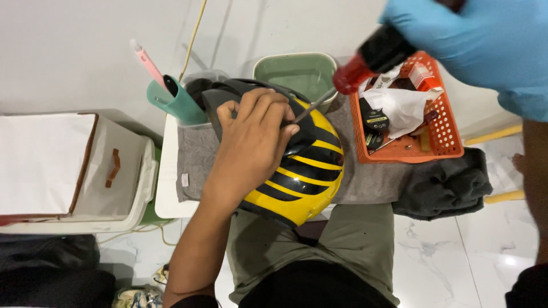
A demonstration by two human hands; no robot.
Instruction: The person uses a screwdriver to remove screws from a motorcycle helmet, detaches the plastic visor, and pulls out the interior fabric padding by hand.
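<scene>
A yellow helmet with black stripes (302, 177) lies on a grey towel (197, 154), partly over my lap. My bare left hand (251, 142) grips the helmet's top, fingers curled at its dark visor where the screwdriver's metal tip meets it. My right hand (474, 40), in a blue glove, is closed around the red and black handle of the screwdriver (365, 60). The screwdriver's shaft slants down and left to the helmet.
An orange basket (445, 145) with white paper and small parts stands to the right of the helmet. A green tub (297, 71) and a teal cup (180, 102) with a pink tool stand behind it. A white box (68, 165) sits at the left, and a dark cloth (442, 185) at the right.
</scene>
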